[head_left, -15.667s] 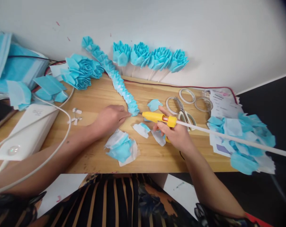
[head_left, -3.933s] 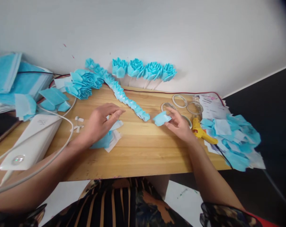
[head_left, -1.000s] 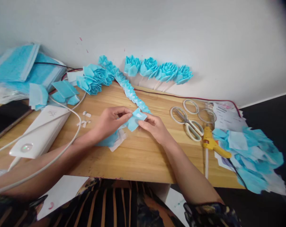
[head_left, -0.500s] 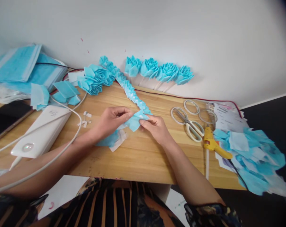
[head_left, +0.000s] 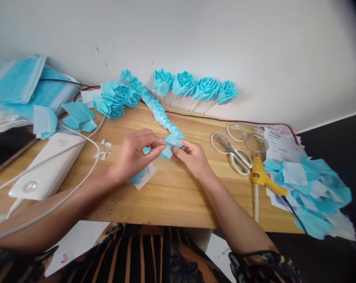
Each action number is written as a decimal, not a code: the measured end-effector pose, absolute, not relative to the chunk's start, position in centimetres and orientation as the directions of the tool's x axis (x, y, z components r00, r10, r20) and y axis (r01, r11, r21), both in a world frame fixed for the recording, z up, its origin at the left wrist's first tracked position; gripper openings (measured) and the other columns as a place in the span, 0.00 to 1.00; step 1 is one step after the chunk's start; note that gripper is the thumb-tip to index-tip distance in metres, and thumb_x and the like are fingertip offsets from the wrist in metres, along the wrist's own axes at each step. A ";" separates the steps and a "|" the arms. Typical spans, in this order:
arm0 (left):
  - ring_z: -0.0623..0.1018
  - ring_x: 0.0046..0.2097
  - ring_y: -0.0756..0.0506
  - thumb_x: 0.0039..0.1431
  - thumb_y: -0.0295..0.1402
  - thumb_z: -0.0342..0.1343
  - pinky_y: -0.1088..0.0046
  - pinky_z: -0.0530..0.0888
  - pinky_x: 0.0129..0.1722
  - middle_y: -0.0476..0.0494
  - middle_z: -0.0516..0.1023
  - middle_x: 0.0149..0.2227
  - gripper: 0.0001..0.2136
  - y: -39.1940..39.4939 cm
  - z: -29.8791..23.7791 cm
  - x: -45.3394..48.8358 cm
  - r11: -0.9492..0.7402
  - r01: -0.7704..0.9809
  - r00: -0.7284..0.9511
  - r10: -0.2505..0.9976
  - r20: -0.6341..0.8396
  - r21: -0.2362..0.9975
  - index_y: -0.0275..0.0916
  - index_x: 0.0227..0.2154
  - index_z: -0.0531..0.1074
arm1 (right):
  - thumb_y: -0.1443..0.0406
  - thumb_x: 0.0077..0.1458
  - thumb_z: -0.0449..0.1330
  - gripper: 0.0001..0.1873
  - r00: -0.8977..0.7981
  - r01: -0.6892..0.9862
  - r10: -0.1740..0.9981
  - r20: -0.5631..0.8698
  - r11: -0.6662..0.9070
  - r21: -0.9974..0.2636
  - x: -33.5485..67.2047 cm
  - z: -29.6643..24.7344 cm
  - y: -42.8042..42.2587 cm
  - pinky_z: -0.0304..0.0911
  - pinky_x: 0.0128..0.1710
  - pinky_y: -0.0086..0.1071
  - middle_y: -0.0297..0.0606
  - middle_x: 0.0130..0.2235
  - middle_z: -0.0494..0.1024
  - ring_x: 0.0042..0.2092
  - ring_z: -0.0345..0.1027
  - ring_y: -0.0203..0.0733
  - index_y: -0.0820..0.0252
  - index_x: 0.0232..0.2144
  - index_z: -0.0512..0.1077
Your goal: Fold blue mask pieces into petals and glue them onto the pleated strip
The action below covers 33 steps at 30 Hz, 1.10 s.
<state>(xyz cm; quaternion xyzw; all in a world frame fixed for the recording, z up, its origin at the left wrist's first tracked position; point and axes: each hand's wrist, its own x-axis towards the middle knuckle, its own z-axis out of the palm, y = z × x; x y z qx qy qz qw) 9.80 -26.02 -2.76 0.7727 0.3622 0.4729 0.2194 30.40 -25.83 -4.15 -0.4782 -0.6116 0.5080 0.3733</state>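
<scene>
In the head view, a wooden counter with smooth, lengthwise grain is carrying mostly blue, soft-looking fabric pieces. A folded blue piece, matte and crisp at the creases, is showing a small pale patch on top and a squarish flap toward the person. Behind it, a long strip of overlapping petals is running up and leftward, ridged like scales. Four ruffled flowers on pale stems are leaning against the white wall, and a denser flower cluster is lying left of the strip. Pleated masks are lying stacked at far left, behind a glossy white power bank with rounded corners. On the right, white-handled scissors are lying partly over a thin ring, a yellow glue gun is resting beside them, and crumpled scraps are spilling over the counter's edge.

The left hand is closing its grip, thumb against finger, on the left edge of the folded blue piece. The right hand is pinching the right side, its thumb pressing on top. The piece is sitting between both grips, just at the strip's near end; whether the two are joining cannot be told. Loose cut pieces are lying beneath and beside the left hand.
</scene>
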 end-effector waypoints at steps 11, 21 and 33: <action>0.74 0.31 0.48 0.66 0.30 0.60 0.68 0.67 0.35 0.49 0.76 0.27 0.05 -25.7 -3.4 9.7 -0.734 0.474 0.345 0.663 0.664 0.486 0.39 0.33 0.79 | 0.56 0.57 0.61 0.13 -0.288 0.238 0.956 0.062 0.134 -0.962 30.0 -4.2 -26.1 0.52 0.27 0.29 0.28 0.23 0.65 0.26 0.55 0.32 0.58 0.27 0.75; 0.77 0.37 0.46 0.67 0.36 0.57 0.71 0.71 0.37 0.44 0.81 0.34 0.10 -25.6 -2.4 9.6 -0.416 0.381 0.264 0.905 0.335 0.826 0.38 0.40 0.81 | 0.55 0.56 0.60 0.15 -0.274 0.302 0.960 0.049 0.134 -0.944 30.1 -3.9 -26.2 0.55 0.28 0.30 0.30 0.22 0.67 0.27 0.58 0.34 0.57 0.23 0.71; 0.66 0.26 0.51 0.59 0.38 0.60 0.73 0.64 0.26 0.51 0.71 0.24 0.09 -24.8 -2.1 8.9 -0.126 0.098 0.013 0.992 0.126 0.987 0.39 0.27 0.74 | 0.55 0.59 0.62 0.15 -0.095 0.022 0.992 0.086 0.089 -0.996 31.0 -3.6 -25.7 0.69 0.34 0.33 0.36 0.35 0.83 0.33 0.73 0.37 0.54 0.44 0.79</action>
